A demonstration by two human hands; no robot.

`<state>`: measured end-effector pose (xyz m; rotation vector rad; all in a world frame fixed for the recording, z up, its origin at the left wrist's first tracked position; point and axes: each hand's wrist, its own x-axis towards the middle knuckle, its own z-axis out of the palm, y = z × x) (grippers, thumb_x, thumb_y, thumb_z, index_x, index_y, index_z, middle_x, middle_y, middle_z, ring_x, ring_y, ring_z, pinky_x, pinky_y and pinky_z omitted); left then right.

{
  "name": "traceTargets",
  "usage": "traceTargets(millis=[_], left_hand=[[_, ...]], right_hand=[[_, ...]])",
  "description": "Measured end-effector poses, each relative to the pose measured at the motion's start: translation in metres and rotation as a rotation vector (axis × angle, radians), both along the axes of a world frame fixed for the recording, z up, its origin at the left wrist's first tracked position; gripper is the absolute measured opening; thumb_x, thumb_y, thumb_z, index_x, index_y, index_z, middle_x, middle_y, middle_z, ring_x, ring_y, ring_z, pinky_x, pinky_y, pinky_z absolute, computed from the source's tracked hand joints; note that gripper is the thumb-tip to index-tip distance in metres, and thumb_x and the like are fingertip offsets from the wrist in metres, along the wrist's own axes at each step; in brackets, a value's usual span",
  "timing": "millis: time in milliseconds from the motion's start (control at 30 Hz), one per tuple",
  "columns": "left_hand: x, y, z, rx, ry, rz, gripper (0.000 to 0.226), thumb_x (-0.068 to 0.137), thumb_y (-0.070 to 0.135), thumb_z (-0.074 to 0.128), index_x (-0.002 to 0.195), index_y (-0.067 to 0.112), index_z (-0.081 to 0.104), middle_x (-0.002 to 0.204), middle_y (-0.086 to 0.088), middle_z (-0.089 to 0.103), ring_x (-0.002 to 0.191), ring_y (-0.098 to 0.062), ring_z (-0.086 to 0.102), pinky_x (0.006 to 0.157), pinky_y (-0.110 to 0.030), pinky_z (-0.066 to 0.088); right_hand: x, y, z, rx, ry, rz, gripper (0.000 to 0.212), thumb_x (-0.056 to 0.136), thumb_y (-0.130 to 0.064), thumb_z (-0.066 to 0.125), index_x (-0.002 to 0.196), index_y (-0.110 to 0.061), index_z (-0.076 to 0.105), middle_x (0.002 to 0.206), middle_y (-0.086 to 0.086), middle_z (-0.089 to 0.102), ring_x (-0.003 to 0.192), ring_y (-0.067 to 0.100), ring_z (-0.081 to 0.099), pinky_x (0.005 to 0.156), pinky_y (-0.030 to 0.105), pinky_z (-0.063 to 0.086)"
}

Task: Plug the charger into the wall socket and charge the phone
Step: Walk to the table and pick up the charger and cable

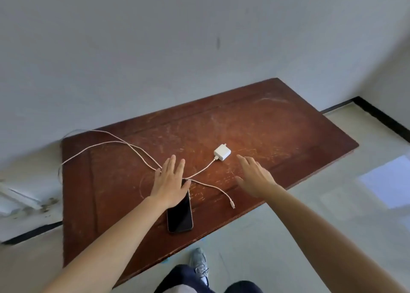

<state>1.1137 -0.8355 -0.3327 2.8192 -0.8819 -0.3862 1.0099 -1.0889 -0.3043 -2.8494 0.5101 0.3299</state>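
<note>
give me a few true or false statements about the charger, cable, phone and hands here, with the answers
1. The white square charger block lies on the brown wooden table. True.
2. The right hand grips the charger. False: it is open, short of it.
3. The white cable's free plug end is in the black-screened phone. False: it lies on the table beside the phone.
4. The left hand is open, spread flat over the cable. True.

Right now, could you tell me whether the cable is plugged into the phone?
Unplugged. The cable's free connector lies bare on the table, apart from the phone, whose screen is dark.
</note>
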Motion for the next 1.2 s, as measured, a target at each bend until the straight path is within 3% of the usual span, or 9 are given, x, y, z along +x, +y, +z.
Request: traceTargets(millis=[67,167,367,633,800,900,1000,1100,1200], left_hand=[[0.013,-0.019,-0.017,0.013,0.019,-0.099,0.069,0.096,0.046,0.046,0.154,0.018,0.02,0.162,-0.014,0.019,0.15,-0.031,0.014,0.12,-0.05,0.019],[0.022,-0.037,-0.037,0.0,0.041,-0.266,0.055,0.082,0.032,0.062,0.134,0.019,0.052,0.131,-0.008,0.051,0.128,-0.03,0.046,0.106,-0.045,0.036],[0.033,-0.064,-0.067,-0.024,-0.021,-0.362,0.023,0.081,0.008,0.07,0.101,0.02,0.073,0.099,-0.005,0.065,0.091,-0.028,0.06,0.075,-0.043,0.048],[0.048,-0.079,-0.061,0.067,-0.049,-0.177,0.019,0.082,-0.001,0.068,0.094,0.014,0.07,0.087,-0.003,0.066,0.083,-0.026,0.061,0.071,-0.04,0.051],[0.048,-0.094,-0.062,0.183,-0.097,-0.171,0.026,0.077,0.0,0.072,0.102,0.009,0.067,0.088,-0.006,0.067,0.082,-0.028,0.062,0.073,-0.04,0.052],[0.047,-0.107,-0.06,0.202,-0.153,-0.151,0.015,0.075,0.0,0.071,0.086,0.009,0.068,0.075,-0.006,0.065,0.072,-0.028,0.06,0.068,-0.041,0.051],[0.046,-0.115,-0.053,0.104,-0.162,-0.019,0.014,0.068,-0.003,0.071,0.073,0.009,0.065,0.065,-0.005,0.062,0.062,-0.027,0.058,0.06,-0.04,0.052],[0.046,-0.117,-0.04,-0.067,-0.185,0.171,0.015,0.071,0.0,0.072,0.081,0.008,0.065,0.072,-0.006,0.063,0.065,-0.027,0.06,0.059,-0.04,0.053],[0.046,-0.111,-0.019,-0.236,-0.22,0.313,0.015,0.077,0.004,0.074,0.087,0.008,0.064,0.08,-0.006,0.064,0.066,-0.021,0.06,0.06,-0.03,0.051]], right_hand=[[0.025,-0.012,-0.015,0.059,0.018,-0.033,0.072,0.095,-0.038,0.057,0.155,-0.019,0.023,0.151,0.011,0.043,0.131,0.032,0.049,0.094,0.046,0.05],[0.054,-0.022,-0.034,0.172,0.044,-0.138,0.072,0.094,-0.048,0.057,0.153,-0.02,0.027,0.142,0.011,0.05,0.122,0.032,0.057,0.087,0.044,0.05],[0.106,-0.028,-0.069,0.266,0.116,-0.348,0.084,0.077,-0.083,0.046,0.127,-0.015,0.048,0.118,0.005,0.063,0.103,0.029,0.064,0.077,0.041,0.05],[0.154,-0.031,-0.091,0.239,0.209,-0.31,0.066,0.08,-0.08,0.048,0.098,-0.017,0.036,0.104,0.009,0.072,0.096,0.033,0.069,0.066,0.037,0.041],[0.166,-0.052,-0.099,0.207,0.195,-0.167,0.067,0.079,-0.082,0.049,0.097,-0.018,0.038,0.1,0.008,0.072,0.092,0.032,0.07,0.063,0.036,0.041],[0.173,-0.069,-0.104,0.215,0.143,-0.089,0.07,0.078,-0.079,0.054,0.105,-0.014,0.049,0.101,0.009,0.073,0.094,0.034,0.07,0.063,0.035,0.041],[0.178,-0.083,-0.106,0.188,0.056,0.03,0.068,0.083,-0.075,0.053,0.103,-0.01,0.054,0.096,0.011,0.074,0.09,0.035,0.07,0.061,0.035,0.041],[0.184,-0.093,-0.104,0.15,0.048,0.088,0.073,0.088,-0.075,0.043,0.105,-0.006,0.057,0.095,0.016,0.074,0.089,0.038,0.07,0.062,0.036,0.04],[0.19,-0.094,-0.095,0.297,0.026,-0.009,0.074,0.089,-0.073,0.044,0.107,-0.003,0.057,0.095,0.019,0.071,0.088,0.039,0.067,0.062,0.036,0.041]])
